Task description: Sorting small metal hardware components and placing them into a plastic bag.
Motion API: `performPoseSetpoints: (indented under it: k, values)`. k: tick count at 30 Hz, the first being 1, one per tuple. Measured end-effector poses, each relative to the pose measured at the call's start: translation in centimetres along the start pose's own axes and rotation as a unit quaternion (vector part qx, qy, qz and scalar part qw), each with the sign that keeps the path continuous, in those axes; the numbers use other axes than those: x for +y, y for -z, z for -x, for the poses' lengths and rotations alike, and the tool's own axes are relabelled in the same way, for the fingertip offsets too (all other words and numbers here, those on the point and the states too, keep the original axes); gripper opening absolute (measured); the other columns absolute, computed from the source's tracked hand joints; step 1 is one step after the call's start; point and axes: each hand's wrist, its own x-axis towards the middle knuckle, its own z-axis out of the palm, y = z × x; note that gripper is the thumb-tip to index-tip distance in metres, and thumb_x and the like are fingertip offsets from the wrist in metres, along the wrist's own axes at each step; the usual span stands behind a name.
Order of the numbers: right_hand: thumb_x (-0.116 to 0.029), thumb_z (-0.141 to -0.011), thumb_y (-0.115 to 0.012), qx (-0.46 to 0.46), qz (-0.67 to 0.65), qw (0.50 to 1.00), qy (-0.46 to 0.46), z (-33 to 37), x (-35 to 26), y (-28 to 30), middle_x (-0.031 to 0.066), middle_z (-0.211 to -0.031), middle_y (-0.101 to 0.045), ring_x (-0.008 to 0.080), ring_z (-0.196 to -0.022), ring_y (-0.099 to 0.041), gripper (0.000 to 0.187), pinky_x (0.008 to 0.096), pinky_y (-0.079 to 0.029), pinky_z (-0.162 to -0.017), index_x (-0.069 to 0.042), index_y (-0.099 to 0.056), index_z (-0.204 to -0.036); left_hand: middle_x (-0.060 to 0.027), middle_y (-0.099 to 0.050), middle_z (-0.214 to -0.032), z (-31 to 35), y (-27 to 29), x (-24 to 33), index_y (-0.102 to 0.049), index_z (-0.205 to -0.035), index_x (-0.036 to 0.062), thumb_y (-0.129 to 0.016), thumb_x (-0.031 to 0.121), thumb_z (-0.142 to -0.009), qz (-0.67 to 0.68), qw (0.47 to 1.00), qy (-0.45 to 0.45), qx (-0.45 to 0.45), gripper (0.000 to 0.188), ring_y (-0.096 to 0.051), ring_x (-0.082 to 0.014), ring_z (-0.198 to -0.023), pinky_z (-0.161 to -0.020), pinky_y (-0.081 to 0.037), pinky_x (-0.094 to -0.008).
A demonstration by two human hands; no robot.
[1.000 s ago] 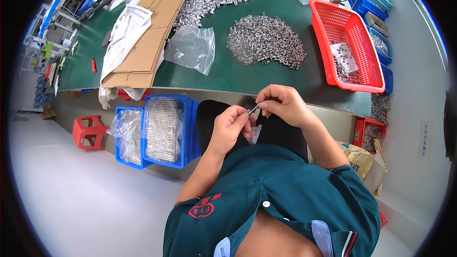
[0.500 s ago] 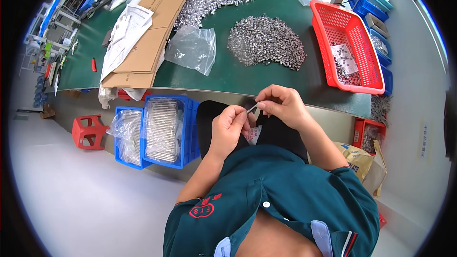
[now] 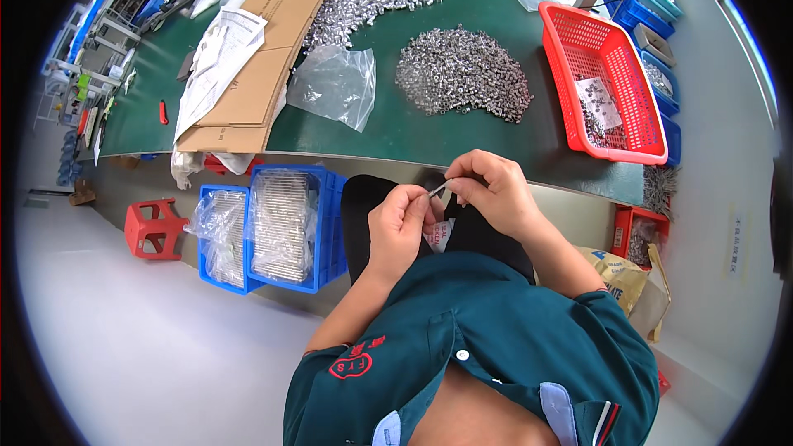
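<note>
Above my lap, a thin pale grey stick-like piece spans the gap between my fingertips. My left hand pinches one end between thumb and forefinger. The other end is in the closed fingertips of my right hand. Just below the left fingers shows a small white packet with red print; whether those fingers touch it I cannot tell. Beyond my hands, on the green table, lies a heap of small shiny metal pieces.
A red perforated basket stands at the table's right, holding small parts. Flat cardboard and a clear plastic bag lie left of the heap. Blue crates with metal rods and a red stool are on the floor at left.
Both hands stay nearly in place with the thin piece between them. My right hand has shifted very slightly; nothing else has visibly moved.
</note>
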Motion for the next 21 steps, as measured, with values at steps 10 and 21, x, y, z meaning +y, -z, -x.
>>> performPoseSetpoints:
  k: [10, 21]
  values:
    - [0.005, -0.081, -0.062, -0.146, 0.010, 0.978, 0.151, -0.8, -0.6, 2.2, 0.0056, -0.074, -0.059, 0.0110, -0.065, -0.062, 0.007, 0.0241, -0.050, -0.055, 0.004, -0.059, -0.088, -0.0052, -0.056, -0.063, -0.3, 1.4, -0.6, -0.056, -0.089, -0.0002, -0.052, 0.014, -0.094, 0.360, 0.893, 0.183, -0.199, 0.015, -0.049, -0.0108, -0.049, -0.048, -0.042, -0.0225]
    - [0.000, -0.078, -0.067, -0.013, 0.095, 0.992, 0.087, -0.3, -0.9, 0.9, 0.0056, -0.071, -0.061, 0.0117, -0.060, -0.059, 0.008, 0.0244, -0.048, -0.057, 0.001, -0.062, -0.084, -0.0038, -0.059, -0.067, -0.1, 0.2, 0.6, -0.057, -0.087, -0.0012, -0.050, 0.008, -0.094, 0.076, 0.996, 0.040, -0.033, 0.013, -0.052, -0.0058, -0.055, -0.051, -0.043, -0.0195]
